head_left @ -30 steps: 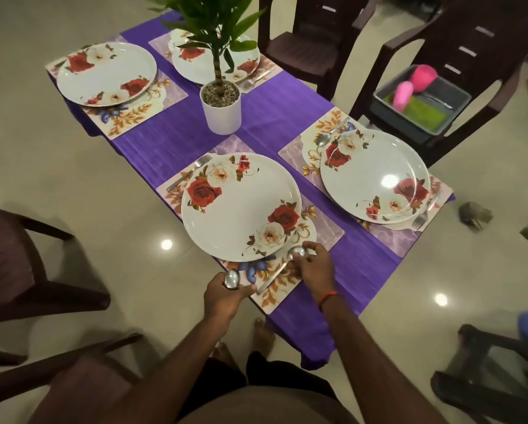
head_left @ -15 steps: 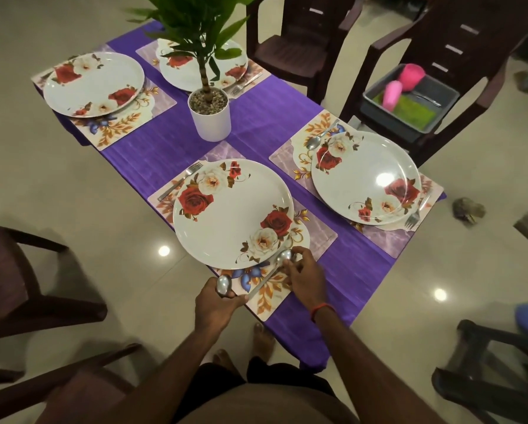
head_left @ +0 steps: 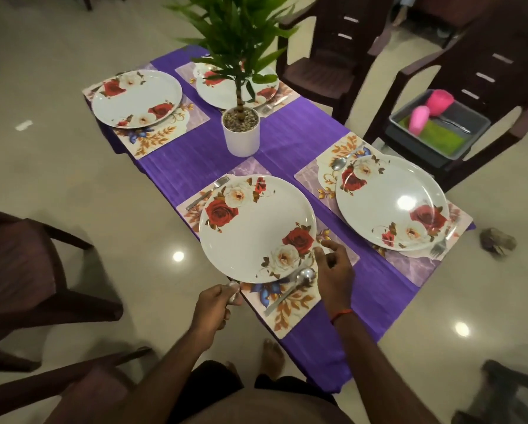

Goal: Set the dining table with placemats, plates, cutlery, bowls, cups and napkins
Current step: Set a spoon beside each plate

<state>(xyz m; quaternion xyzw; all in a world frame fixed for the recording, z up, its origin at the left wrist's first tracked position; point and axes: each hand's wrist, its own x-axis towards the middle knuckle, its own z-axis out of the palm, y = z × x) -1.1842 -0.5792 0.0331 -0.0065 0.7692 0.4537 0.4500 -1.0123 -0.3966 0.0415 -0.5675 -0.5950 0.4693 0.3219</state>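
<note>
Bare purple cloth (head_left: 189, 166) between the plates (head_left: 250, 237); potted plant (head_left: 240, 137) tall at its centre; chairs (head_left: 327, 68) close alongside.

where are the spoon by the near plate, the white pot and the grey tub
spoon (head_left: 306, 275): head view, on its bowl
white pot (head_left: 241, 137): head view, on its front wall
grey tub (head_left: 417, 146): head view, on its near wall

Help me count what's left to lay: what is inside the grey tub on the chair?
The tub holds two pink cups, a green cloth and a metal utensil. Whatever lies under the cloth or behind the near wall is covered.
</note>
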